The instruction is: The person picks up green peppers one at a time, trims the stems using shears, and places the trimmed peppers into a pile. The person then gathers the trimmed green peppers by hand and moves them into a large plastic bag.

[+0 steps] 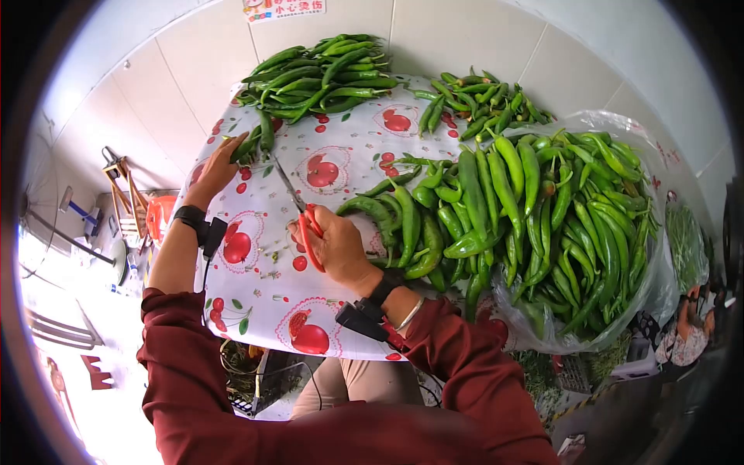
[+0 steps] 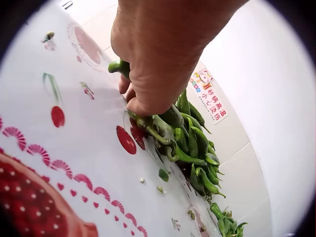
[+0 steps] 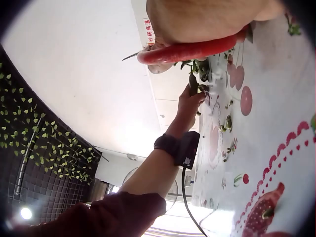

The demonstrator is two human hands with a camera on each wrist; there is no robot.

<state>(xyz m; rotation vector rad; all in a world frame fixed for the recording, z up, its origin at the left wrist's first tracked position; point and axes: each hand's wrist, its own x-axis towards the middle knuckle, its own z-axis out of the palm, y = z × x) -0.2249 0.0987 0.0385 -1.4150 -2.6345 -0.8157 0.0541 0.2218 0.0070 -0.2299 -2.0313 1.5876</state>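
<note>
At the left side of the table, my left hand (image 1: 215, 172) holds green chili peppers (image 1: 247, 147). In the left wrist view the curved end of one pepper (image 2: 118, 67) sticks out beside the fingers, and the palm side is hidden. My right hand (image 1: 341, 252) grips a pair of scissors (image 1: 311, 242) by its red handles, with the metal blades aimed toward the peppers at my left hand. From the right wrist camera, a red handle (image 3: 192, 50) runs under the hand. A neat pile of green chili peppers (image 1: 318, 79) lies just beyond my left hand.
A large heap of green chili peppers (image 1: 558, 217) spills from a clear plastic bag (image 1: 655, 256) on the right. Another small pile (image 1: 492, 105) sits by the tiled wall (image 1: 473, 39). Small stem bits dot the patterned tablecloth (image 1: 271, 306). A crate (image 1: 283, 380) stands below the table's front edge.
</note>
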